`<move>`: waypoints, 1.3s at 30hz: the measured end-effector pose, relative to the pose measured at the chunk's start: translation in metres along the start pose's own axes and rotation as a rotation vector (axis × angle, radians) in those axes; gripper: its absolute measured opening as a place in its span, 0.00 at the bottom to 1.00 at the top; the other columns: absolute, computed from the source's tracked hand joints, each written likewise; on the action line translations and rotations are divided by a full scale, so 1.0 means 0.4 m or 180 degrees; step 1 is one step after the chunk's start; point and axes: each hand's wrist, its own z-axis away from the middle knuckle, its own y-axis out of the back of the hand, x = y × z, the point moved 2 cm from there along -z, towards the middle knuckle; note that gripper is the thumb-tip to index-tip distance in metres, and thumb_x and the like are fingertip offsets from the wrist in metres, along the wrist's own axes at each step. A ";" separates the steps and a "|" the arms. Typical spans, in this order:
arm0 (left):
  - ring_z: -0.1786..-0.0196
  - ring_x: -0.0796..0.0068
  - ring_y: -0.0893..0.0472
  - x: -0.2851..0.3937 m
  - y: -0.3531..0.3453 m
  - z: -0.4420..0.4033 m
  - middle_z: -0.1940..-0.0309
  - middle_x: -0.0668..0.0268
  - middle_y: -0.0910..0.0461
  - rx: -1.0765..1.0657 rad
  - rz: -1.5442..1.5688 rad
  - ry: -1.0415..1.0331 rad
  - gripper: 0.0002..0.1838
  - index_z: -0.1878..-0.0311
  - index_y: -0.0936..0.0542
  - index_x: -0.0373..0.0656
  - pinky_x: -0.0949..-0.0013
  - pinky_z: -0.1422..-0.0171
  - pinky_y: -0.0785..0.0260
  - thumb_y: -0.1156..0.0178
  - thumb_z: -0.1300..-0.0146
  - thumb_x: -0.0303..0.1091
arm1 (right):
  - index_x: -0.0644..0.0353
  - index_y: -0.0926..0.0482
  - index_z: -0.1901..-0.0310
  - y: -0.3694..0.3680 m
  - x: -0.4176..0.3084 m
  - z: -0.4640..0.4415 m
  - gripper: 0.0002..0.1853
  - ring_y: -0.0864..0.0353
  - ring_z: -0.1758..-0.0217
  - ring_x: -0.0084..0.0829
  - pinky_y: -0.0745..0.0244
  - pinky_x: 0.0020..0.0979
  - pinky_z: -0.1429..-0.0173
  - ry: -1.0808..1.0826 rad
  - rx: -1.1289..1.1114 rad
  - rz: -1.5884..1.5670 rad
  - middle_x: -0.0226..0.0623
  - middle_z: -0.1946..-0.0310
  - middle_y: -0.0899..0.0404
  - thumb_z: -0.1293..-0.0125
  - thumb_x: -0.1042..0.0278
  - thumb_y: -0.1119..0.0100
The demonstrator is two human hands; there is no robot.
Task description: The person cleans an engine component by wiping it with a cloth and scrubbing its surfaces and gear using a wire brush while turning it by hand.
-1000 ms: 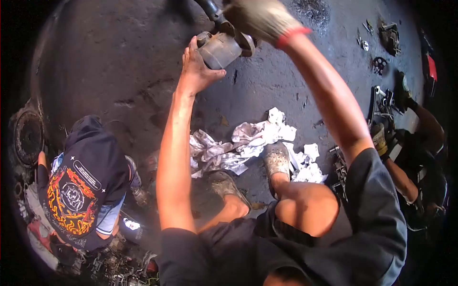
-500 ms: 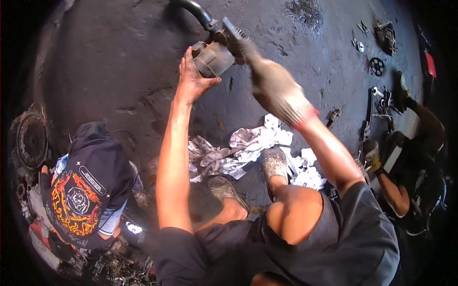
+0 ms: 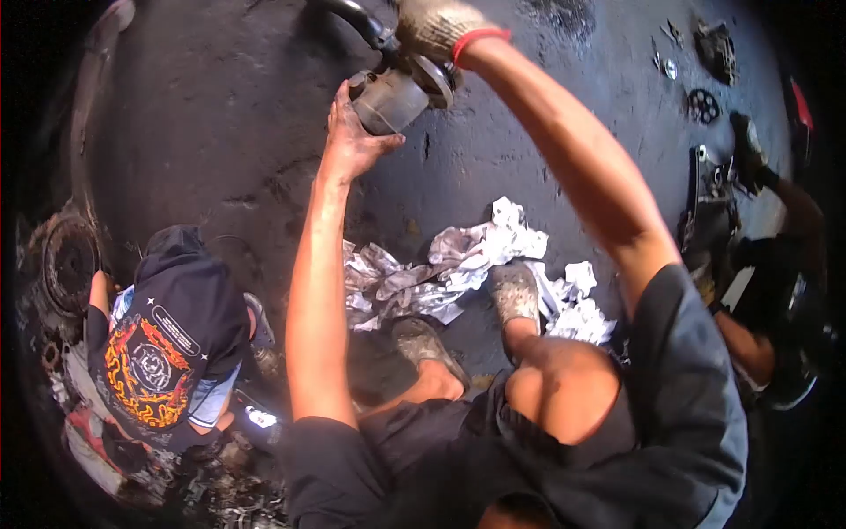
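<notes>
A rounded grey metal housing (image 3: pixel 390 104) with a disc-like flange (image 3: pixel 432 81) on its right side is at the top centre, over the dark floor. A curved black pipe (image 3: pixel 357 19) runs up from behind it. My bare left hand (image 3: pixel 350 139) is closed round the housing's lower left side, thumb along its underside. Just above the housing is my right hand (image 3: pixel 438 28), in a dirty knitted glove with a red cuff. Its fingers are curled and partly cut off by the top edge. What it grips is hidden by the glove.
Crumpled whitish cloths (image 3: pixel 458 260) lie near my feet. A person in a printed dark shirt (image 3: pixel 176 344) crouches at left beside a round metal wheel (image 3: pixel 70 264) and piled parts. At right, another person (image 3: pixel 767 309) works near metal parts and a black pulley (image 3: pixel 702 106).
My right hand has moved up and left, from right of the housing to above it. The flat grey tool seen with it earlier is now hidden. My left hand keeps its hold.
</notes>
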 end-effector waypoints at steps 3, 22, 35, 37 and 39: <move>0.25 0.46 0.32 -0.040 -0.008 -0.002 0.31 0.46 0.29 0.0107 0.0006 -0.0180 0.70 0.21 0.45 0.34 0.51 0.19 0.41 0.11 0.68 0.36 | 0.60 0.21 0.41 0.089 -0.083 0.266 0.23 0.12 0.62 0.49 0.21 0.44 0.62 0.0221 0.1244 -0.0498 0.52 0.63 0.14 0.38 0.65 0.30; 0.24 0.46 0.34 -0.066 -0.030 -0.006 0.29 0.46 0.31 -0.0131 0.0420 -0.0199 0.67 0.21 0.44 0.37 0.51 0.20 0.40 0.13 0.66 0.33 | 0.61 0.31 0.38 0.001 -0.155 0.142 0.25 0.14 0.56 0.59 0.17 0.51 0.56 0.0012 0.0926 -0.0569 0.56 0.52 0.16 0.36 0.73 0.38; 0.23 0.46 0.36 -0.059 -0.033 0.011 0.28 0.46 0.33 -0.0107 -0.0014 -0.0122 0.70 0.21 0.46 0.35 0.51 0.19 0.41 0.12 0.67 0.35 | 0.51 0.43 0.22 -0.071 -0.150 0.358 0.40 0.13 0.59 0.57 0.19 0.53 0.57 -0.0096 0.1105 -0.0643 0.58 0.59 0.17 0.36 0.77 0.43; 0.23 0.46 0.36 -0.028 -0.017 0.013 0.28 0.45 0.33 0.0059 -0.0506 -0.0019 0.70 0.21 0.46 0.34 0.50 0.19 0.41 0.11 0.67 0.36 | 0.50 0.48 0.19 -0.097 -0.135 0.442 0.43 0.13 0.59 0.56 0.18 0.53 0.58 -0.0644 0.0318 -0.0700 0.58 0.58 0.18 0.35 0.77 0.44; 0.23 0.46 0.35 -0.042 -0.013 0.007 0.28 0.45 0.33 0.0137 -0.0593 -0.0205 0.70 0.21 0.46 0.34 0.50 0.19 0.40 0.11 0.68 0.36 | 0.53 0.46 0.21 -0.136 -0.120 0.405 0.41 0.13 0.59 0.55 0.18 0.52 0.59 -0.0500 0.0363 -0.0623 0.58 0.60 0.18 0.35 0.77 0.44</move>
